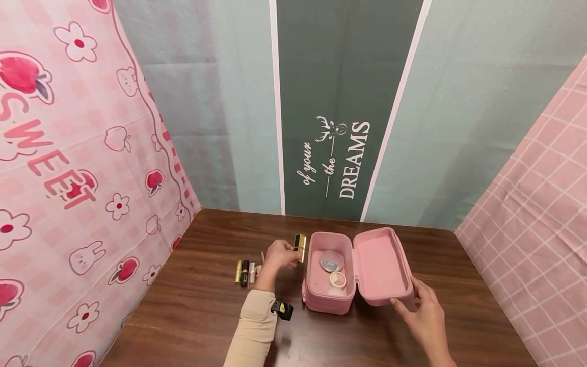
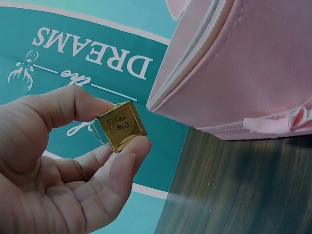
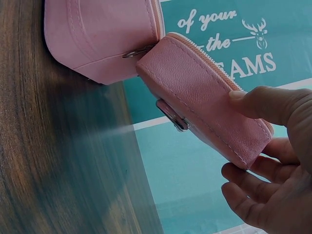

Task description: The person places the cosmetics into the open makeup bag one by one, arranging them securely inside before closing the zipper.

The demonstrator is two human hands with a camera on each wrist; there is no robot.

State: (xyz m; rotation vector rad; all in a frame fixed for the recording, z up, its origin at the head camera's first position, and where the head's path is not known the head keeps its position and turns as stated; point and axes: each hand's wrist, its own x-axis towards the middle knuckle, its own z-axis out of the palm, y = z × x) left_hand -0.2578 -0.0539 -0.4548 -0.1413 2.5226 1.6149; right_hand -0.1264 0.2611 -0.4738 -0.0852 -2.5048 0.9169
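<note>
Wood-grain table (image 1: 197, 316); gold tube (image 2: 121, 126) pinched between tips of left fingers (image 2: 137, 152) beside pink case (image 1: 327, 305); right fingers (image 3: 243, 183) grip its lid (image 3: 195, 92).

In the head view, the case (image 1: 329, 302), lower centre, is open to a reach from above; the compact (image 1: 331, 259) and palette (image 1: 338, 280) occupy its middle. The lid (image 1: 382, 265) bars its right, the left hand (image 1: 282, 255) its upper left. Table (image 1: 339, 340) lies free at bottom centre.

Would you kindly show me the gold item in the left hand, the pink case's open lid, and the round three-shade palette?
Gold item (image 2: 122, 127), left wrist view: its square marked end.
Open lid (image 1: 381, 265), head view: its pink inner lining.
Round three-shade palette (image 1: 338, 280), head view: middle of its face.
</note>
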